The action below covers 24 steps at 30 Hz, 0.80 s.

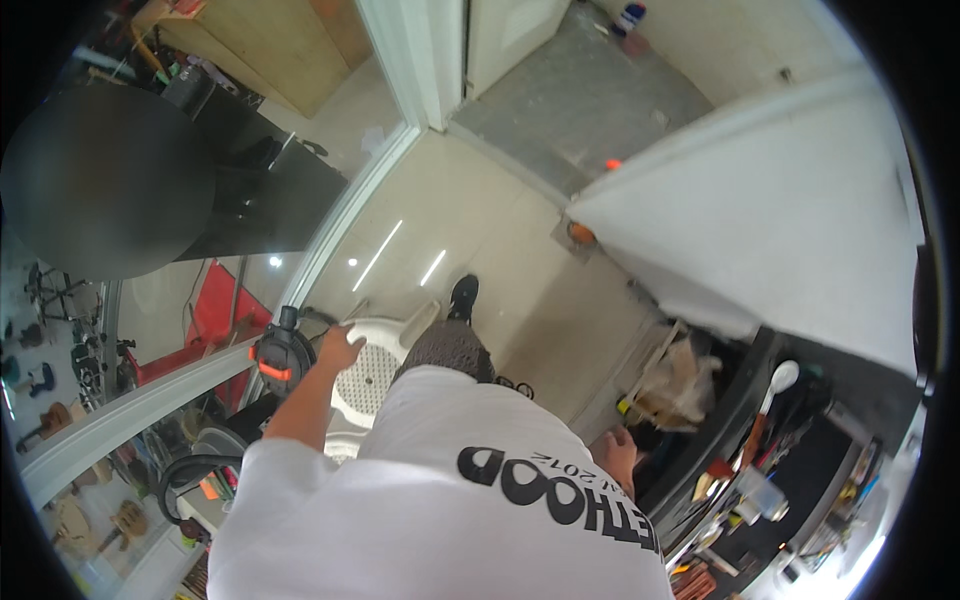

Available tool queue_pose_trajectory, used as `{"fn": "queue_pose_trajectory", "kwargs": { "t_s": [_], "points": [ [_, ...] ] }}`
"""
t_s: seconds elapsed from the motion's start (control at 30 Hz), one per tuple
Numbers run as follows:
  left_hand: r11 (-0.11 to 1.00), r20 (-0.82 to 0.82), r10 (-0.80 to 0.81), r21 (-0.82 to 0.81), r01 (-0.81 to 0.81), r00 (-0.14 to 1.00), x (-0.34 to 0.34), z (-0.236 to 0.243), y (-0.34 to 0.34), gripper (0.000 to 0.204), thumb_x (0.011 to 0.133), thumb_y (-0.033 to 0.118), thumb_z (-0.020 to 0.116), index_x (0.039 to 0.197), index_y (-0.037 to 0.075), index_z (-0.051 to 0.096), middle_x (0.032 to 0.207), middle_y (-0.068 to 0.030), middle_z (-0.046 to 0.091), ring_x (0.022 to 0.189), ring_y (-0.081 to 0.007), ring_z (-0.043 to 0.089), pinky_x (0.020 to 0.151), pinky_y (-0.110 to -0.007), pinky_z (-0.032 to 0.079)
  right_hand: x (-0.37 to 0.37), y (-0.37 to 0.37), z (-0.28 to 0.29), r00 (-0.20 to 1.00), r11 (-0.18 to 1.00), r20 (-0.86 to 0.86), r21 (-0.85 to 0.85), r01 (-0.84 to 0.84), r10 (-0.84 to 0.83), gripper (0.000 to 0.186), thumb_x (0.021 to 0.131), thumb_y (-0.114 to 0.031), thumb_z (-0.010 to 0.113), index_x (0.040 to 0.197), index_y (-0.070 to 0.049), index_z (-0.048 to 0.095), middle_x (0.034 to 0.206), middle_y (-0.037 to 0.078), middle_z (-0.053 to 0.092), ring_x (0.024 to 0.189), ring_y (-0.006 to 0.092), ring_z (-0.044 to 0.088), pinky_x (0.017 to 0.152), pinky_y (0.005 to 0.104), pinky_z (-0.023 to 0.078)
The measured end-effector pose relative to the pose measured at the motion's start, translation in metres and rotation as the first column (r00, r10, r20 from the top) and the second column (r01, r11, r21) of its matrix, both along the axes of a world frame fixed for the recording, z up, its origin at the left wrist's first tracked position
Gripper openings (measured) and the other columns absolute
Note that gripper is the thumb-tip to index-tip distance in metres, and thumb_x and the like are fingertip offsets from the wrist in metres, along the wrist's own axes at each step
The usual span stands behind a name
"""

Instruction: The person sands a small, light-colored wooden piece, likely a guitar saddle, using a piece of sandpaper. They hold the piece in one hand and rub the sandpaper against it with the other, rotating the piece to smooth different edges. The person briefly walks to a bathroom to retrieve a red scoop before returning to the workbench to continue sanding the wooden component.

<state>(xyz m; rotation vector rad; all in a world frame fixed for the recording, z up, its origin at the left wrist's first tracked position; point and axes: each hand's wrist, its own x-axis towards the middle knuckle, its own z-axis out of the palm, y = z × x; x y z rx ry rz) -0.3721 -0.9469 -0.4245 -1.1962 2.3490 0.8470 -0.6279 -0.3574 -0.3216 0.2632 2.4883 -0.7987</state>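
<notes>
My left hand [340, 350] is closed on the upper rim of a white plastic stool [368, 382] with a perforated seat, left of my body; part of another white seat shows below it. A black canister machine [283, 358] with an orange latch stands just left of that hand. My right hand [616, 450] hangs at my right side with loosely bent fingers apart and nothing visible in it, near a dark cluttered shelf [720, 420]. My white shirt hides much of the lower middle, and my shoe [462, 298] shows on the tiled floor.
A white-framed glass partition [355, 210] runs along the left, with a red object [222, 305] behind it. A white panel [760, 210] stands at the right beside a grey doorway floor [555, 90]. A crate with crumpled plastic [680, 385] sits by the shelf.
</notes>
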Motion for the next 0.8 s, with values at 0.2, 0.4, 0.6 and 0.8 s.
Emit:
{"fn": "queue_pose_trajectory", "kwargs": {
  "t_s": [0.2,0.4,0.6,0.8],
  "points": [
    [0.952,0.063,0.278,0.117,-0.283,0.959,-0.031,0.022,-0.002,0.056,0.08,0.038,0.069,0.121,0.0,0.061,0.115,-0.0294,0.06,0.109,-0.04,0.059,0.096,-0.042,0.045,-0.164,-0.075,-0.006,0.997,1.0,0.071,-0.02,0.023,-0.022,0.048,0.084,-0.018,0.063,0.127,0.003,0.056,0.087,0.012,0.068,0.077,0.0173,0.063,0.067,0.0312,0.049],
    [0.958,0.104,0.262,0.087,-0.272,0.959,-0.108,0.035,-0.047,0.056,0.081,0.036,0.069,0.122,-0.001,0.06,0.116,-0.0269,0.061,0.112,-0.0388,0.058,0.098,-0.043,0.044,-0.219,-0.096,-0.029,0.92,0.931,0.345,0.239,-0.276,0.185,0.049,0.082,-0.03,0.062,0.123,-0.003,0.061,0.105,0.021,0.067,0.101,0.0336,0.063,0.089,0.0399,0.049],
    [0.966,0.091,0.256,-0.009,-0.257,0.962,-0.267,0.074,-0.135,0.056,0.082,0.028,0.07,0.127,-0.001,0.057,0.123,-0.0247,0.058,0.104,-0.0355,0.062,0.09,-0.039,0.049,-0.284,-0.126,-0.074,0.884,0.943,0.467,0.293,-0.159,0.004,0.05,0.08,-0.033,0.065,0.12,-0.004,0.063,0.112,0.022,0.065,0.106,0.0352,0.062,0.092,0.041,0.048],
    [0.993,-0.283,0.031,-0.102,-0.063,0.959,-0.532,0.155,-0.223,0.046,0.084,0.019,0.069,0.126,0.002,0.058,0.122,-0.0223,0.056,0.102,-0.0314,0.062,0.082,-0.039,0.05,-0.375,-0.189,-0.056,0.936,0.975,0.35,0.218,-0.048,-0.032,0.056,0.082,-0.039,0.062,0.123,-0.001,0.06,0.11,0.024,0.066,0.101,0.033,0.064,0.091,0.0408,0.048]
  ]
}}
